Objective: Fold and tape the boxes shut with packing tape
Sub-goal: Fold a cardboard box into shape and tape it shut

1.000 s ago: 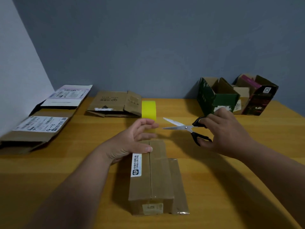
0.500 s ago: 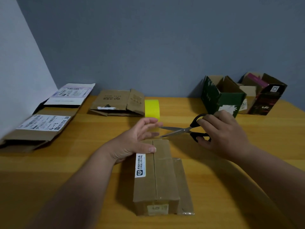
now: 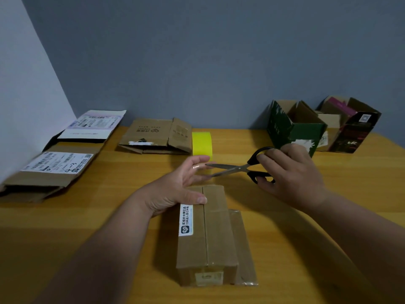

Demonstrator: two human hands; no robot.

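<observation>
Two hands: left (image 3: 175, 189) rests spread on one taped box (image 3: 208, 233); right (image 3: 291, 172) grips one scissors (image 3: 238, 168).

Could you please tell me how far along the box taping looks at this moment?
Done: the brown box in front is folded shut, with tape along its top seam. In hand: the left hand rests on its far end while the right hand brings open scissors there, probably to cut tape. Left: the green box and dark box stand open; the flattened boxes remain unfolded.
</observation>
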